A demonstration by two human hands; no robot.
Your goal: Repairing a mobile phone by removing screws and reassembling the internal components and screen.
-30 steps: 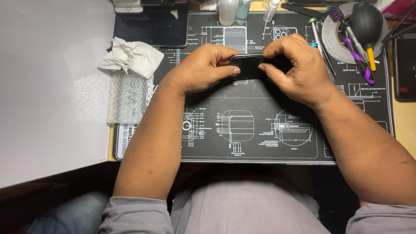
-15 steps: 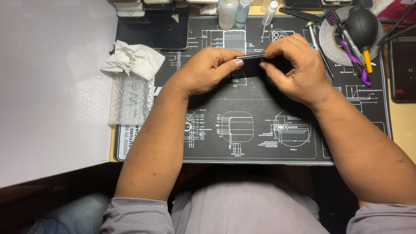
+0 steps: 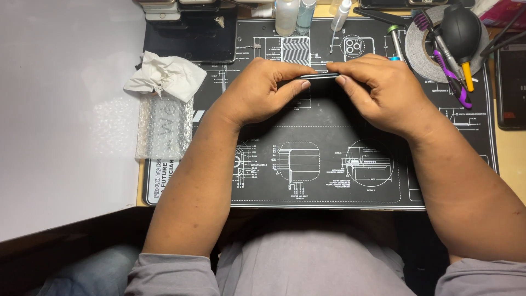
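Spread across most of the surface (image 3: 509, 159) is a dark work mat (image 3: 329, 181) printed with white line drawings of device parts, reaching from the upper middle of the frame down to just above the person's lap. At the left lies a broad pale sheet (image 3: 60, 120), glossy and blank.

Both hands meet in the upper middle of the frame, over the mat. The left hand (image 3: 257, 90) and the right hand (image 3: 378, 90) are closed around a slim dark phone (image 3: 318, 78), held on edge between them so that only its thin side shows. The left thumb presses along the near edge, and the fingers of the right hand curl over the top of the other end. Whether the phone touches the mat, I cannot tell.

To the left of the left hand sits a crumpled white tissue (image 3: 167, 74), and just below it a piece of bubble wrap (image 3: 163, 129) lies partly on the mat's edge. A dark flat device (image 3: 192, 35) rests at the upper left of the mat. Small clear bottles (image 3: 287, 15) stand along the top edge. In the upper right a roll of grey tape (image 3: 424, 46) carries a black rubber blower (image 3: 461, 24) and a few hand tools with purple and yellow handles (image 3: 457, 82).
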